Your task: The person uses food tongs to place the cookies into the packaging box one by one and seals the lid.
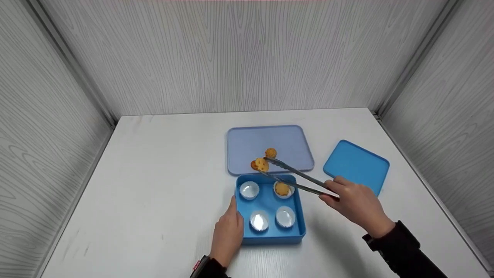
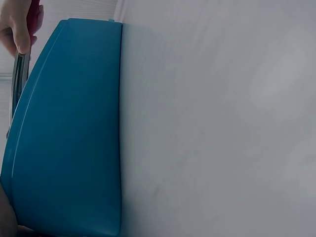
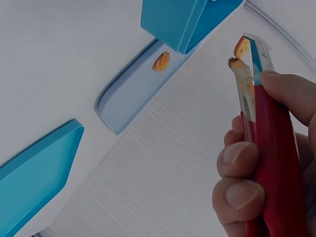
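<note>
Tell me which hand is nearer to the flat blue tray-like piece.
The right. The right hand, holding the tongs, is just in front of the flat blue piece in the head view; the left hand is farther away, at the blue box's left side.

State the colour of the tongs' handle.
The tongs' handle is red, showing best in the right wrist view.

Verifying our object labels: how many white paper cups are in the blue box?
4 in view in the blue box: far-left cup; far-right cup, holding a cookie; near-left cup; near-right cup. Any nested underneath would be hidden.
</note>
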A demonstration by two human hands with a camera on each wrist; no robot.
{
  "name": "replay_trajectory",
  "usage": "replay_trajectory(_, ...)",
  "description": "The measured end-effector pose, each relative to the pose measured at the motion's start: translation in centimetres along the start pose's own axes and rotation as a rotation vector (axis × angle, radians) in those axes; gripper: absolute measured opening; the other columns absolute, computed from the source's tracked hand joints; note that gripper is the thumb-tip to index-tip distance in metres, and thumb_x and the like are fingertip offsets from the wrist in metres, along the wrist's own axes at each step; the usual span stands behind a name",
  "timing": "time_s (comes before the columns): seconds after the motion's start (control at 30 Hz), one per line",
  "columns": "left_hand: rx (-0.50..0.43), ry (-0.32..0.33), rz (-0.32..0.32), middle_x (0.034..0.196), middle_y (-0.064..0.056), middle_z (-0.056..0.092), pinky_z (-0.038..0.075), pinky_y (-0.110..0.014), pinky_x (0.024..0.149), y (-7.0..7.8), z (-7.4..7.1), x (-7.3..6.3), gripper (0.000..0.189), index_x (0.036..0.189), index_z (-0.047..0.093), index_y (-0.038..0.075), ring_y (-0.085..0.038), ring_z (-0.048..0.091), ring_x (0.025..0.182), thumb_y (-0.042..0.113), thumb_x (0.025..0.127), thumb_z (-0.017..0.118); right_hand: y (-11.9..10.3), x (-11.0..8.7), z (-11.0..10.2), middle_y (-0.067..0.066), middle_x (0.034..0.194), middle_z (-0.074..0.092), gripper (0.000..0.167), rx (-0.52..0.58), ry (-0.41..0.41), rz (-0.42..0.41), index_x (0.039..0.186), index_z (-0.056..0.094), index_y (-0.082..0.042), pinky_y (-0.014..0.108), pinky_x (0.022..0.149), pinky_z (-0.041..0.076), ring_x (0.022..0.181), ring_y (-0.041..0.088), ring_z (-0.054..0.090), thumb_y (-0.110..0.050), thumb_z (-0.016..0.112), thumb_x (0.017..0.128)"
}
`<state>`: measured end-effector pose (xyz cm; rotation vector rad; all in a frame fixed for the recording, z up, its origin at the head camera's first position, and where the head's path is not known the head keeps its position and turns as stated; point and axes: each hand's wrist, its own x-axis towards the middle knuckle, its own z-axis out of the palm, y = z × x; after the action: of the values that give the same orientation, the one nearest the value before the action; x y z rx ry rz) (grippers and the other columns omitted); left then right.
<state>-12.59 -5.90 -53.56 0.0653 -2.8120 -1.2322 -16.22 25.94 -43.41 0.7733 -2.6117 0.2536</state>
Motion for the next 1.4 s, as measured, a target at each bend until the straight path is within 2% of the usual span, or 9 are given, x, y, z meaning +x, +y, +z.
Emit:
replay_trajectory(0.2,-0.005,0.001,0.007,0.147,-0.021,0.055,0.051,-0.049,0.102,-0.1,0.1,0.0,0.050,0.153,0.039,-0.006,-0.034,0.060,0.127,0.011,0.106,0.046,-0.6,-0.2,0.0,-0.006,0.075,0.055,0.021,0.027,-0.045,-0.053,0.091,0.072,-0.014,0.018,0.048,0.040,0.056,0.001,0.049,-0.022,0.088,0.080)
replay_trajectory(0.43,-0.003,0.019,0.026,0.146,-0.021,0.056,0.054,-0.049,0.098,-0.3,0.1,0.0,0.050,0.152,0.041,-0.008,-0.034,0.063,0.123,0.010,0.105,0.047,-1.0,0.1,0.0,-0.009,0.075,0.058,0.020,0.052,-0.192,-0.024,0.097,0.076,-0.016,0.018,0.054,0.046,0.058,0.000,0.050,-0.027,0.086,0.084)
replay_trajectory(0.7,-0.004,0.012,0.021,0.146,-0.021,0.056,0.054,-0.049,0.098,-0.3,0.1,0.0,0.050,0.151,0.041,-0.008,-0.034,0.063,0.123,0.010,0.105,0.047,-1.3,0.8,0.5,-0.008,0.076,0.059,0.019,0.051,-0.260,-0.025,0.097,0.077,-0.016,0.018,0.055,0.047,0.059,0.001,0.050,-0.028,0.084,0.085)
replay_trajectory(0.83,-0.007,-0.001,0.012,0.146,-0.021,0.055,0.053,-0.049,0.100,-0.2,0.0,0.1,0.050,0.152,0.040,-0.008,-0.034,0.061,0.125,0.010,0.106,0.047,-1.3,1.1,0.8,-0.008,0.075,0.058,0.019,0.050,-0.271,-0.042,0.097,0.076,-0.015,0.019,0.055,0.047,0.059,0.002,0.050,-0.027,0.085,0.085)
replay_trajectory(1.13,-0.008,0.003,0.019,0.144,-0.022,0.057,0.055,-0.049,0.093,-0.2,0.0,0.1,0.050,0.151,0.041,-0.009,-0.034,0.067,0.116,0.009,0.105,0.047,-1.3,1.4,1.3,-0.008,0.075,0.058,0.021,0.042,-0.274,-0.059,0.097,0.077,-0.014,0.019,0.054,0.046,0.059,0.002,0.051,-0.027,0.085,0.084)
replay_trajectory(1.4,-0.009,-0.025,-0.035,0.149,-0.019,0.054,0.052,-0.049,0.101,0.1,-0.1,0.2,0.051,0.153,0.039,-0.006,-0.033,0.062,0.126,0.012,0.106,0.045,-1.4,1.6,1.5,-0.007,0.073,0.057,0.020,0.021,-0.270,-0.071,0.095,0.076,-0.013,0.020,0.053,0.045,0.058,0.003,0.051,-0.028,0.085,0.084)
